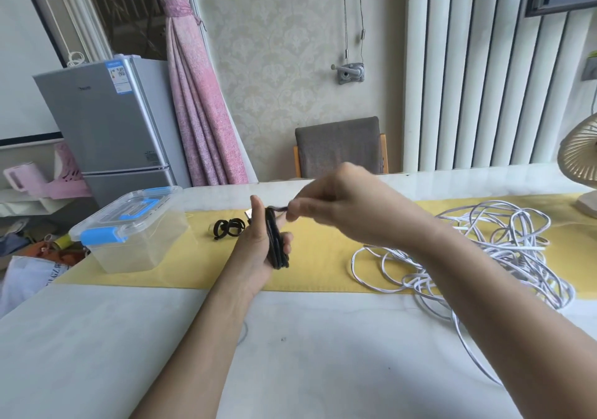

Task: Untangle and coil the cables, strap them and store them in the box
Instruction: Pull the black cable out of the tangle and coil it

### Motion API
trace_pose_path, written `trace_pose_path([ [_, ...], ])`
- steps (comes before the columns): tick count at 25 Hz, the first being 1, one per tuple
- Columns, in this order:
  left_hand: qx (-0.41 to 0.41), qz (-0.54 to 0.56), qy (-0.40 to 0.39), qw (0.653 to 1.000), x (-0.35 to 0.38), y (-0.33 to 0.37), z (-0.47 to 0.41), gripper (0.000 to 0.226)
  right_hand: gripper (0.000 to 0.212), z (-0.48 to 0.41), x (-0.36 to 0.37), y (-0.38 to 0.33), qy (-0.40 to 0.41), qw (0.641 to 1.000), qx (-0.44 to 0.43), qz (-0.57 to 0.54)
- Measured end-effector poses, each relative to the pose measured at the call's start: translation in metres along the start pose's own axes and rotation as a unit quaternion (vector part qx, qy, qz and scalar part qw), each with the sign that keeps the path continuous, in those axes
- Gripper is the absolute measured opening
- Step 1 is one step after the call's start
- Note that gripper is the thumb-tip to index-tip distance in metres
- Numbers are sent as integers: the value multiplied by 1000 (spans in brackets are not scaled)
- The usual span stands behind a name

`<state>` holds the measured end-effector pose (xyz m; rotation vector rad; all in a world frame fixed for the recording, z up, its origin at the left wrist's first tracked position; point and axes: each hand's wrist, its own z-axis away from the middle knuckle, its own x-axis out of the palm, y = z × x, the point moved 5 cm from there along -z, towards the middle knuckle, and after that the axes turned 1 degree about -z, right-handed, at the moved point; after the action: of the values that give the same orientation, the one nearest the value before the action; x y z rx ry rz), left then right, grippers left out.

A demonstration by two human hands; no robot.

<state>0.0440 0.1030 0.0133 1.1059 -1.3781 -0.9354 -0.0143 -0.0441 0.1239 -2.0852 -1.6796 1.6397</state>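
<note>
Pink kettle: far left, off the table, on a low shelf.

Fridge: grey, two doors, standing behind the table's left end, beside a pink curtain.

Box: clear plastic with a blue handle and blue latches, lid on. It sits at the left end of the yellow runner, which crosses the white table.

Straps: black, looped, lying on the runner between the box and the left hand, apart from both.

Left hand: raised over the runner with the palm turned right and the fingers pointing up. The thumb is curled in, clamping a coil against the palm.

Black cable: wound into a narrow upright coil held in the left hand. One loose end leads off the top towards the right hand.

Right hand: blurred, held above and just right of the coil. The fingertips are closed in a pinch on the black cable's loose end.

Chair: grey back with a wooden frame, at the far side of the table behind the hands.

White cable: a loose tangled heap lying on the runner and the table to the right, partly behind the right forearm. One strand trails towards the near edge.

Fan: beige, at the right border, only partly in view.
</note>
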Motion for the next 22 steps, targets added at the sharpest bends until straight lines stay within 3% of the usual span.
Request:
trace_pose_path([
  [3,11,151,11,988,-14,7,-5,69,31,4,30,-2,-128,992,6,-1],
  [5,26,272,-1,962,-25,13,-7,41,21,6,52,7,-208,978,34,-5],
  [6,28,329,-14,944,-28,16,-6,40,19,7,62,14,-238,970,50,-11],
  [9,-2,436,-103,894,-30,21,0,80,23,7,82,42,-287,952,89,-52],
  [12,-51,423,-241,872,-13,24,9,54,20,5,75,68,-262,954,108,-104],
  [15,-77,375,-324,865,8,27,21,41,13,3,57,83,-210,951,135,-184],
  [18,-92,320,-345,878,19,26,29,28,12,-1,50,88,-162,947,152,-233],
  [22,-98,297,-319,895,18,28,32,21,11,-3,53,90,-114,903,202,-360],
])
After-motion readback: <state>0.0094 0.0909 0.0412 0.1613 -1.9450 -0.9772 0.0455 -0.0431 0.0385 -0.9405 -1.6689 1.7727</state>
